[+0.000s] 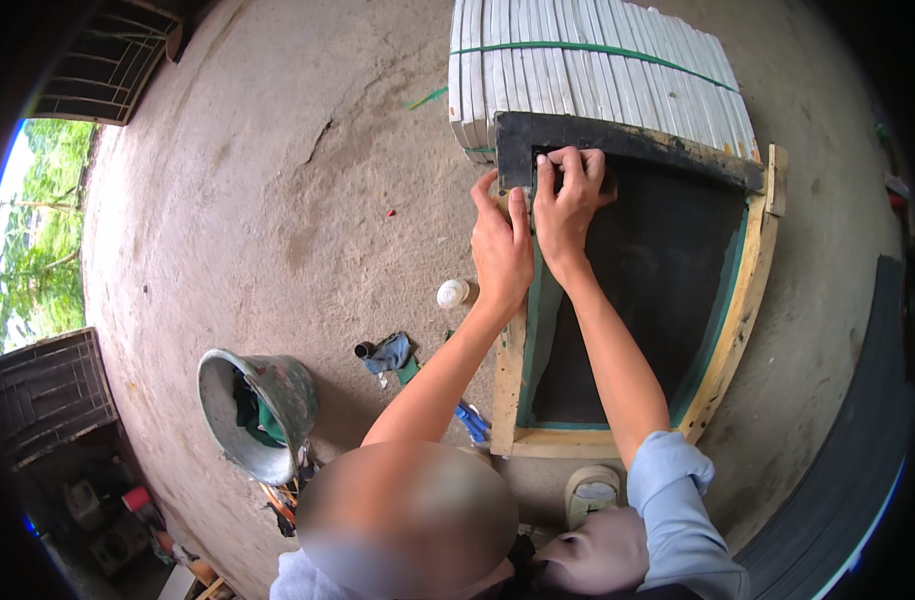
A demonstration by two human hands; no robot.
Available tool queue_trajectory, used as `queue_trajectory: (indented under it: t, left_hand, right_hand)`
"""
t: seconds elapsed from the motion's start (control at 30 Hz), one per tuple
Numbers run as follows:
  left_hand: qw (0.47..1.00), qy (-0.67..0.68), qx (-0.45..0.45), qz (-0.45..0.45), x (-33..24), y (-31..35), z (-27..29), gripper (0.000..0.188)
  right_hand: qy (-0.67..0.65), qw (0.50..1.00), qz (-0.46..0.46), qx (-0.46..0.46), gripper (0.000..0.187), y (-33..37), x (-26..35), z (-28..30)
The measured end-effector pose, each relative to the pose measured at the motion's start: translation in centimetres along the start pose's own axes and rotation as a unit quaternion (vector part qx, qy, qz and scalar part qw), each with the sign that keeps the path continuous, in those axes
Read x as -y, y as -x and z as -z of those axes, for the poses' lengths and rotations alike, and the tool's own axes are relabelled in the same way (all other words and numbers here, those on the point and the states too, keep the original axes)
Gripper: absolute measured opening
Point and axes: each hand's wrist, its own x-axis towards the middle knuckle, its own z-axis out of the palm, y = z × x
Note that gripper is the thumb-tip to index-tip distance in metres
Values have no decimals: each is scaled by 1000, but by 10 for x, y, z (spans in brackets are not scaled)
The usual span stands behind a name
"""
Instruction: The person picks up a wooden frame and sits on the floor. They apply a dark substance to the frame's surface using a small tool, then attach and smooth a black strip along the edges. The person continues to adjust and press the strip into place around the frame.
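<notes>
A wooden frame (756, 270) leans or lies in front of me, with a dark panel (627, 340) inside it and green strips along the panel's edges. Its far rail carries a black band (637, 140). My left hand (502, 250) grips the left rail near the far left corner, thumb and fingers on either side of the edge. Beside it, my right hand (565, 210) has its fingers bent and pressed together at the inside of that corner, against the black band. Whatever the right fingertips pinch there is too small to make out.
Beyond the frame stands a stack of white slabs (587, 75) tied with green strap. To the left on the concrete floor are a grey bucket (302, 400) with green cloth inside, a white bottle (452, 293), a blue-grey rag (389, 353) and a blue object (472, 422).
</notes>
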Motion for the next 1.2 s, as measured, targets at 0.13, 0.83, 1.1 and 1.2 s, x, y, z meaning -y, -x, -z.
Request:
queue_trajectory:
  t: [0.13,0.83,1.1,1.2]
  left_hand:
    - [1000,-8,-4,3,-3,1,-2,41]
    - [999,-28,-20,14,-8,2,0,42]
    - [997,-60,-38,1,-9,3,-1,44]
    - [998,-51,-37,2,-7,2,-2,44]
  right_hand:
    - [130,989,57,33,11,0,0,10]
    - [-448,722,-504,154,12,-29,24,29]
    - [-393,752,-461,259,17,-40,16,27]
    - [-291,826,-391,283,27,-37,19,26]
